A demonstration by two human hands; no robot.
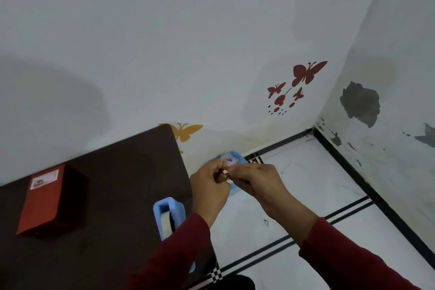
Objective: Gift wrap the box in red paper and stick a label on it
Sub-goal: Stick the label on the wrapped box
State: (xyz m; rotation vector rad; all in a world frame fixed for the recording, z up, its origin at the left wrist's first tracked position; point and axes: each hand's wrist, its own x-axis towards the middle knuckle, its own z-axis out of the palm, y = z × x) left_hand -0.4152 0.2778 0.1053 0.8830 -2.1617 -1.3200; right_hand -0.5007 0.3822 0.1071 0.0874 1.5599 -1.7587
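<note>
The box wrapped in red paper [43, 200] lies on the dark brown table [113, 183] at the left, with a white label [44, 179] stuck on its top face. Off the table's right edge, my left hand [209, 189] and my right hand [255, 183] meet in the air over the floor. Together they pinch a small crumpled clear scrap with a pink mark [228, 164]. Both wrists show dark red sleeves.
A blue tape dispenser [168, 216] stands near the table's right edge, partly behind my left sleeve. A blue object [237, 156] sits on the floor behind my hands. White tiled floor [306, 183] with black lines meets walls bearing butterfly stickers [303, 74].
</note>
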